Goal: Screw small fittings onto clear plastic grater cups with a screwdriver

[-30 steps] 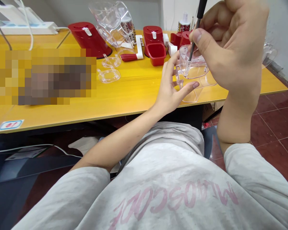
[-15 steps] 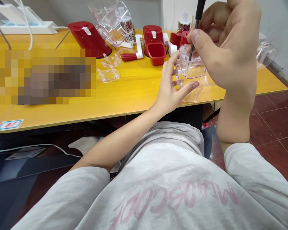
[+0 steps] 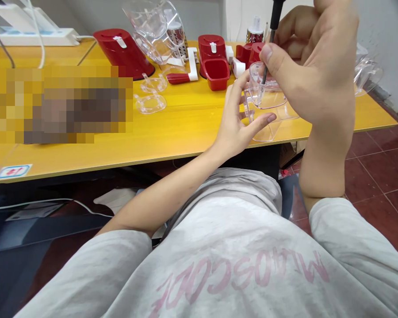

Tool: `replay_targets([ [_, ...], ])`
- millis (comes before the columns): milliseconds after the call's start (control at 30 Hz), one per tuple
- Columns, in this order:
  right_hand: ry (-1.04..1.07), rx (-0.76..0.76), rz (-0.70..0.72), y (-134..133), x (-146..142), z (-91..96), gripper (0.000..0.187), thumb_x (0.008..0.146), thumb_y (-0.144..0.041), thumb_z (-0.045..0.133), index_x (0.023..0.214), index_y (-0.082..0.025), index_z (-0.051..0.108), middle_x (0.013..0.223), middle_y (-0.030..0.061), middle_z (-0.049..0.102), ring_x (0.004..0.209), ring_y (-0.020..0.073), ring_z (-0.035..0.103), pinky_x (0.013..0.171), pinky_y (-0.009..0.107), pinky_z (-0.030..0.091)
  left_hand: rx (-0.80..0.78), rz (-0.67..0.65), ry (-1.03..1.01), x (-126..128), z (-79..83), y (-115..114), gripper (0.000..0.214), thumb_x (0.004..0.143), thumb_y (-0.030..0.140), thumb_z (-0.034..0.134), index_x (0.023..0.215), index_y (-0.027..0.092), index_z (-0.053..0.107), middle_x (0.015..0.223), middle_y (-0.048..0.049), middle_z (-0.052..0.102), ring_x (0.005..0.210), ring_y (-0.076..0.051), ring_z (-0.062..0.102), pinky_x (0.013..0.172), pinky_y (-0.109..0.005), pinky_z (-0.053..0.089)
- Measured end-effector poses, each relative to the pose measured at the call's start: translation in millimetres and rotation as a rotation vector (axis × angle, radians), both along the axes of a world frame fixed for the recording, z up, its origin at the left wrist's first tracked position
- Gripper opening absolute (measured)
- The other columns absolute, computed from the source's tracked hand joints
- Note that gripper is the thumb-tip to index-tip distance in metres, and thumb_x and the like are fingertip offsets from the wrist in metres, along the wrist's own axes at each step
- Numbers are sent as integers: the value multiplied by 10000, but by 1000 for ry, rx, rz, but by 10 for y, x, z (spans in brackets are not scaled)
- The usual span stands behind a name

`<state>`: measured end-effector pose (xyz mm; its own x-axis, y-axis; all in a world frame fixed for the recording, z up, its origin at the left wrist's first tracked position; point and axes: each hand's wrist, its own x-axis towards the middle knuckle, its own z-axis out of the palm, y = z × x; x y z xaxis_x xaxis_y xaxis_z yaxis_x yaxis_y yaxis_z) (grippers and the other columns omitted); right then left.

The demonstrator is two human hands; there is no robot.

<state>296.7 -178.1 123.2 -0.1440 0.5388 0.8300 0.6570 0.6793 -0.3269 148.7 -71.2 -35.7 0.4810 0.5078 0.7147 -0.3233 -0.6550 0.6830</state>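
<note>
Head view shows the left hand point(image 3: 234, 128) gripping the clear housing point(image 3: 263, 104) steady at the table point(image 3: 172, 128) edge while right-hand point(image 3: 313, 66) fingers pinch an upright screwdriver point(image 3: 272, 31) inside it.

yellow table point(image 3: 172, 128), red tiled floor point(image 3: 381, 172).

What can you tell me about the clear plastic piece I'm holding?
The clear piece looks like see-through hard plastic: a round open cup on top, a flared chute below. It is held upright above the yellow table's near edge. The left hand grips its left side with thumb and fingers. The right hand holds a black screwdriver whose shaft goes down into the cup.
</note>
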Motion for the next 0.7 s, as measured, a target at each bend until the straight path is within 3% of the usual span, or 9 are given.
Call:
replay_targets([
  [100, -3, -35, 14, -164, 35, 135, 319, 1172, -313, 798, 1475, -270, 708, 1623, 109, 786, 1086, 267, 861, 933, 407, 709, -67, 64, -57, 85, -93, 71, 1293, 952, 941, 1066, 2030, 579, 451, 1861, -115, 719, 1804, -536, 602, 1354, -699, 698],
  [167, 8, -20, -27, -142, 25, 122, 361, 1154, -345, 846, 1478, -263, 711, 1609, 109, 778, 1004, 247, 828, 900, 399, 692, -63, 49, -90, 123, -143, 110, 1308, 922, 932, 1092, 2017, 596, 460, 1881, -104, 701, 1788, -534, 609, 1336, -693, 710],
  [233, 14, 11, -86, -7, -5, 23, 352, 1165, -388, 862, 1466, -282, 714, 1566, 90, 778, 900, 228, 763, 857, 404, 669, -42, 34, -113, 139, -169, 131, 1306, 923, 923, 1092, 2017, 605, 454, 1867, -101, 706, 1759, -529, 633, 1311, -695, 722],
  [333, 93, 287, -72, 277, -53, -181, 346, 1153, -508, 845, 1417, -330, 708, 1394, 48, 788, 841, 244, 696, 804, 417, 621, -46, 47, -101, 126, -154, 112, 1282, 951, 906, 1075, 2025, 606, 444, 1811, -107, 742, 1707, -516, 677, 1275, -689, 743],
  [400, 133, 317, -137, 386, -76, -257, 421, 1129, -589, 877, 1375, -326, 658, 1328, 52, 772, 855, 249, 687, 822, 417, 625, -52, 68, -82, 105, -124, 76, 1237, 979, 905, 1054, 2020, 583, 468, 1784, -119, 758, 1686, -505, 696, 1260, -668, 752],
  [567, 132, -116, -49, 201, -167, -129, 646, 1019, -669, 1058, 1428, -357, 667, 1410, 73, 806, 1172, 360, 880, 874, 410, 763, -61, 95, -113, 82, -64, 6, 1231, 933, 904, 1092, 1975, 546, 544, 1856, -127, 703, 1710, -513, 670, 1238, -623, 757],
  [700, 130, -246, -21, 7, -294, -12, 721, 1009, -686, 1083, 1530, -375, 694, 1424, 72, 845, 1282, 393, 916, 861, 387, 808, -132, 85, -117, 97, -32, -18, 1237, 858, 814, 1170, 1931, 570, 603, 1894, -101, 684, 1736, -530, 631, 1210, -623, 766],
])
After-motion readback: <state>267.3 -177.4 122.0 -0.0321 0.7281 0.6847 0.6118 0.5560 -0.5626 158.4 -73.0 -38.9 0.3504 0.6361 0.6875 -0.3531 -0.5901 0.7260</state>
